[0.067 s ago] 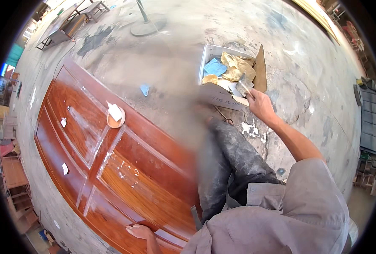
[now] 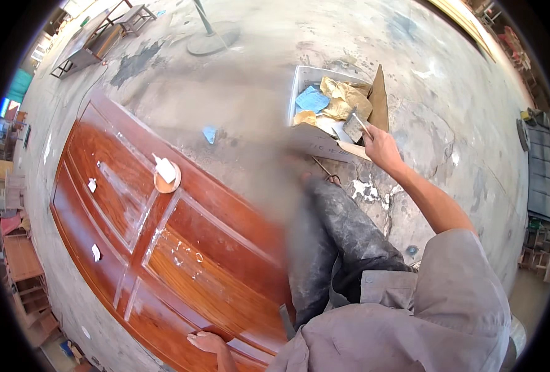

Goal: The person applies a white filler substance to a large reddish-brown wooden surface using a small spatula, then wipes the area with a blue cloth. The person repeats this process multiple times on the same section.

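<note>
Right hand (image 2: 381, 147) pinches the scraper (image 2: 353, 128) by its handle, over the open box (image 2: 321, 141). Left hand (image 2: 206, 341) lies on the door (image 2: 219, 291); I cannot tell its finger spread. I judge the step as blade clearing; moving on calls for a firm grip. Blade: flat, grey. Paper (image 2: 344, 96): crumpled. Door: glossy, paneled wood.

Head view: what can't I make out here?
- Box bottom: hidden under crumpled gold paper and a blue sheet.
- Scraper handle's end: covered by the right hand.
- Wooden panel: its edge by the knees is lost in a smeared blur; its near end is hidden by the person's body and the picture's lower edge.
- Left forearm: cut off by the lower edge.
</note>
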Motion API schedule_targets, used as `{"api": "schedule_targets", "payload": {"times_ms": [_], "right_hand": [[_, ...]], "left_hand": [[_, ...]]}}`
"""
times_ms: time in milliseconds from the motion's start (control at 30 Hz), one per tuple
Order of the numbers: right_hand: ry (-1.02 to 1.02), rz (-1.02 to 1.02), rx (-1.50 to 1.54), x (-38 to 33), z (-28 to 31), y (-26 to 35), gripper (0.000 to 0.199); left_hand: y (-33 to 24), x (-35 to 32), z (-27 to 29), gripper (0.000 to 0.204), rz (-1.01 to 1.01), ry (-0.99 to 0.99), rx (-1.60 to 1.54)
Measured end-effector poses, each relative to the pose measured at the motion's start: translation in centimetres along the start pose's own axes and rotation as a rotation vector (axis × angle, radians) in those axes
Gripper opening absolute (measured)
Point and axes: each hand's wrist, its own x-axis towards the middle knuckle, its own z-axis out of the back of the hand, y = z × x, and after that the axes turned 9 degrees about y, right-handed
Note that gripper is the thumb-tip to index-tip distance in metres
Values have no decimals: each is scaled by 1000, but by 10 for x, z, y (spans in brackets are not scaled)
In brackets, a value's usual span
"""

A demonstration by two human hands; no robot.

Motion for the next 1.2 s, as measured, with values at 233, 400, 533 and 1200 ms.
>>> {"api": "schedule_targets", "payload": {"times_ms": [233,400,533,1200], "right_hand": [[301,-257,-142,109,-81,-115,38],[390,-234,-197,129,-146,-134,30],[415,-310,-278,127,-168,-101,32],[585,-310,-447,152,-215,-212,32]], "left_hand": [[15,-9,-7,55,-34,230,20],[1,-12,-4,57,-82,242,47],[10,-6,-3,57,-56,226,79],[-88,-19,-1,27,-81,222,-35]]}}
